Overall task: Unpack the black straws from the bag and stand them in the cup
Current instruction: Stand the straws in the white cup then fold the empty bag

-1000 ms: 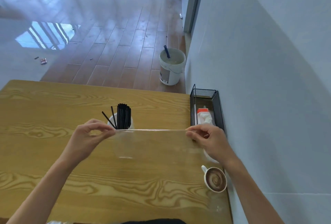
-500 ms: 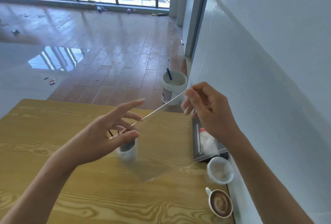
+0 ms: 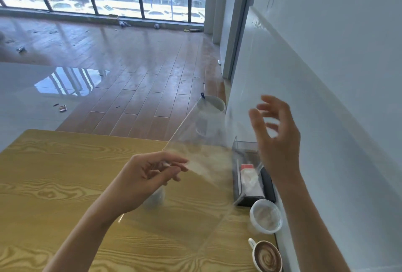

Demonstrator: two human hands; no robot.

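Observation:
The clear plastic bag [image 3: 202, 184] hangs in the air over the wooden table [image 3: 54, 173], tilted and blurred, with no straws visible in it. My left hand [image 3: 148, 178] pinches its near upper corner between thumb and fingers. My right hand [image 3: 276, 136] is raised beside the wall, fingers spread, and looks apart from the bag. Only the white base of the cup [image 3: 155, 201] shows under my left hand. The black straws are hidden behind that hand.
A black mesh tray [image 3: 268, 186] holding a tissue packet stands against the white wall on the right. In front of it are a white bowl [image 3: 265, 219] and a latte cup [image 3: 267, 258]. A white bucket [image 3: 214, 105] stands on the floor beyond the table.
My right hand has let go of the bag's edge and opened. My left hand has closed on the bag's corner, and the bag has swung up to the right. The view has tilted upward.

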